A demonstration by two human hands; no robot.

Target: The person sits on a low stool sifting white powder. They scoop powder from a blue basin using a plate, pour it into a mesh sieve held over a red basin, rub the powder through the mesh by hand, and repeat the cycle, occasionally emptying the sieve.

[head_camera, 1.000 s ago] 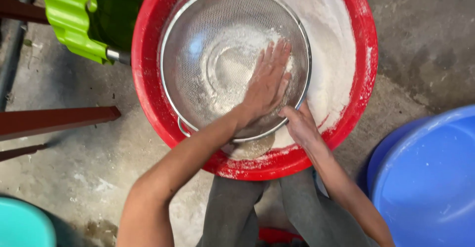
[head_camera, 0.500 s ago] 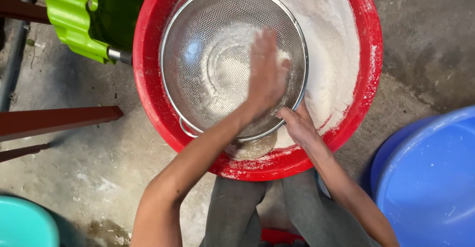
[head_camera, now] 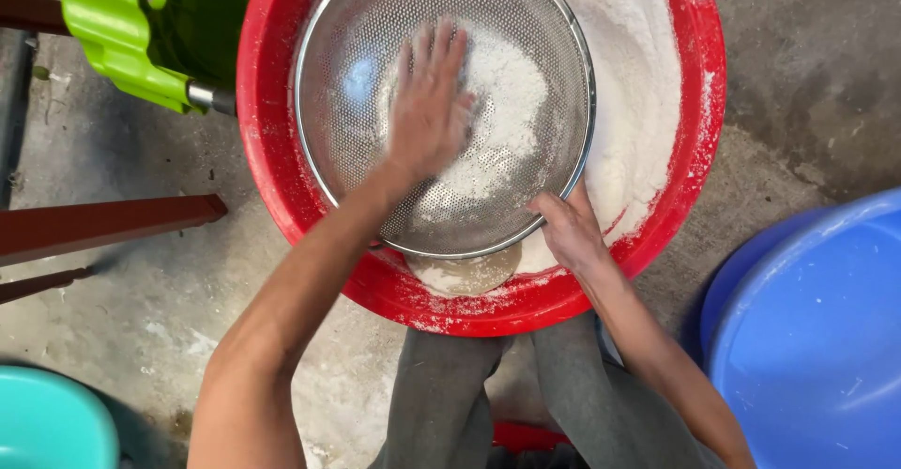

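A round metal sieve (head_camera: pixel 338 112) sits over a big red plastic basin (head_camera: pixel 267 150) with white flour heaped along its right side. More flour (head_camera: pixel 507 103) lies inside the sieve. My left hand (head_camera: pixel 430 103) is flat in the sieve, fingers spread, pressing on the flour. My right hand (head_camera: pixel 568 230) grips the sieve's rim at its lower right edge, holding it over the basin.
A blue tub (head_camera: pixel 817 338) stands at the right, a teal tub (head_camera: pixel 47 422) at the bottom left. A green plastic object (head_camera: pixel 122 37) sits at the top left beside dark red wooden legs (head_camera: pixel 103 225). My grey-trousered legs (head_camera: pixel 497 403) are below the basin on concrete floor.
My left hand has swept from the sieve's right side toward its middle and upper left, pushing the flour. My right hand has stayed on the rim.
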